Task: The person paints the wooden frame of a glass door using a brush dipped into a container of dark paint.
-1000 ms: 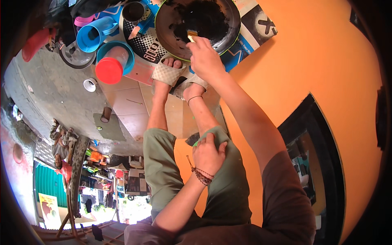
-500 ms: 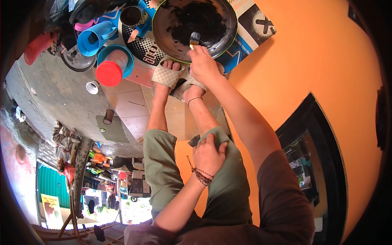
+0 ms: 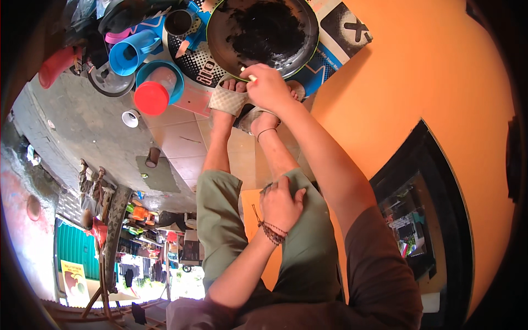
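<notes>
My right hand [image 3: 267,87] grips a paintbrush [image 3: 247,75] by its pale handle at the near rim of a round dark pan [image 3: 220,41], with the bristles barely visible. A thick black substance [image 3: 264,30] is smeared over the pan's middle, and the pan rests on printed cardboard [image 3: 344,30]. My left hand [image 3: 280,203] lies with fingers apart on my right knee. Just left of my sandalled feet are a blue tub [image 3: 177,80] with a red-lidded jar [image 3: 151,98] in it, a blue jug [image 3: 124,58] and a dark cup [image 3: 177,21].
An orange wall [image 3: 407,71] with a black-framed window [image 3: 437,209] is on the right. A white cup [image 3: 130,117] and a brown cup [image 3: 153,158] stand on concrete floor [image 3: 99,132]. A person [image 3: 91,195] and cluttered items are at lower left.
My right hand has moved left and down with the brush, drawing it from inside the pan to its near rim. My left hand stays on my knee.
</notes>
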A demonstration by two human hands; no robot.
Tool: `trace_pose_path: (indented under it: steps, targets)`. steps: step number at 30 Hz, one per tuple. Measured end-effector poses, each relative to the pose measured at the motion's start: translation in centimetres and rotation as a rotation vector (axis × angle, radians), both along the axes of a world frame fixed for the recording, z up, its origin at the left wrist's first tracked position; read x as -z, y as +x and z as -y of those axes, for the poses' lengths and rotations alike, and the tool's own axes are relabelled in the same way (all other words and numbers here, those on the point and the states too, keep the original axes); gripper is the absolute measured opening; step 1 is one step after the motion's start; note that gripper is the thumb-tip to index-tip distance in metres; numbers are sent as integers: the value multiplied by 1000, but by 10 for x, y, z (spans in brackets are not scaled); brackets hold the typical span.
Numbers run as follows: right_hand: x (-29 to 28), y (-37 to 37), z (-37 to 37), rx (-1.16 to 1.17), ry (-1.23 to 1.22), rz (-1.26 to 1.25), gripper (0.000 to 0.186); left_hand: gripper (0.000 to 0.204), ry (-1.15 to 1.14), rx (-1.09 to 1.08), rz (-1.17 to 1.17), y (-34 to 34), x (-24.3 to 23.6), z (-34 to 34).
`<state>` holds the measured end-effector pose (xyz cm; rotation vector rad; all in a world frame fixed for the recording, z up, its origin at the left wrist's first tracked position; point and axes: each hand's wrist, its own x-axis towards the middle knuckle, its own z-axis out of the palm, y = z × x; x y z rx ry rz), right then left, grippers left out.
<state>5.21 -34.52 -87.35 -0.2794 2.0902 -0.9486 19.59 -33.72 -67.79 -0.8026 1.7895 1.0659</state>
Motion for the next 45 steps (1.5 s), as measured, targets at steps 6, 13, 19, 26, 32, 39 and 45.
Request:
trace_pose_path:
  steps: [6, 13, 19, 26, 32, 39, 45]
  targets:
    - [-104, -32, -60, 1068, -579, 712, 36, 35, 0, -19, -261, 19, -1, 8]
    - [-306, -60, -101, 1033, -1311, 930, 39, 35, 19, 171, -330, -5, -81, 76]
    - [-513, -64, -106, 1037, -1593, 755, 37, 39, -89, 436, -424, -75, -171, 164]
    - [-687, -22, -161, 815, -2017, 383, 39, 46, -218, 581, -487, -165, -203, 205]
    - [-769, 45, -210, 876, -2092, -116, 35, 41, -43, 718, -764, -219, -270, 119]
    - [-817, 137, -251, 1063, -2024, -641, 32, 28, 474, 882, -1142, -220, -400, -74]
    - [-874, 167, -282, 1169, -1789, -995, 30, 23, 860, 924, -1913, -173, -558, -184]
